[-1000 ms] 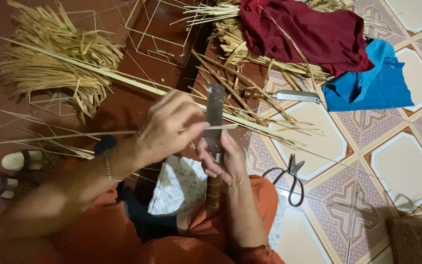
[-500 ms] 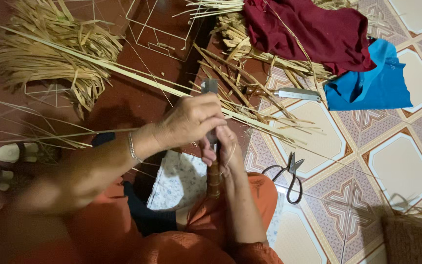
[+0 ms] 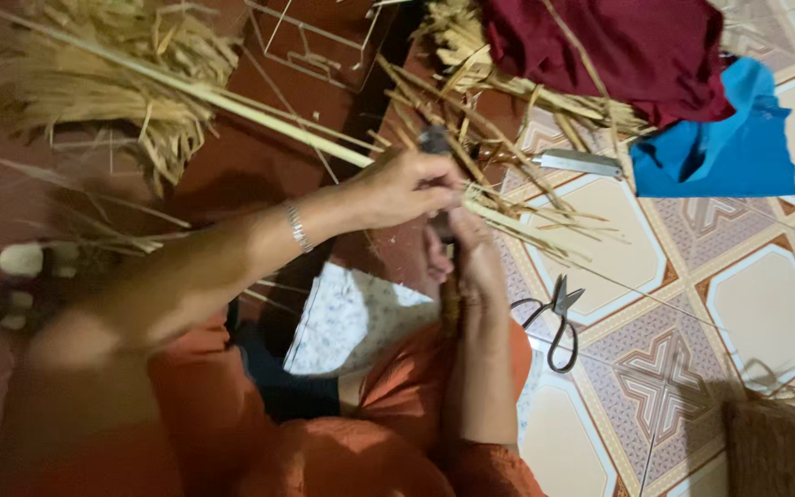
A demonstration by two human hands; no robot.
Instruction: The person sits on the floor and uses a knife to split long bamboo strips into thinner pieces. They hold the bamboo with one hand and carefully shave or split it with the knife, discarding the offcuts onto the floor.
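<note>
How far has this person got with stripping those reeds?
Done, it seems: a heap of shavings lies at upper left. In hand: the left hand draws a long reed against an upright blade, which the right hand steadies by its handle. Left: a pile of reeds lies beyond, by the red cloth. The scissors lie unused.

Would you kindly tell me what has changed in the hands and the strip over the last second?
The left hand has slid along the long pale strip toward the upright blade, now covering most of it; earlier more blade showed. The right hand stays clamped on the blade's handle. The scissors, the knife and the red cloth lie where they did.
</note>
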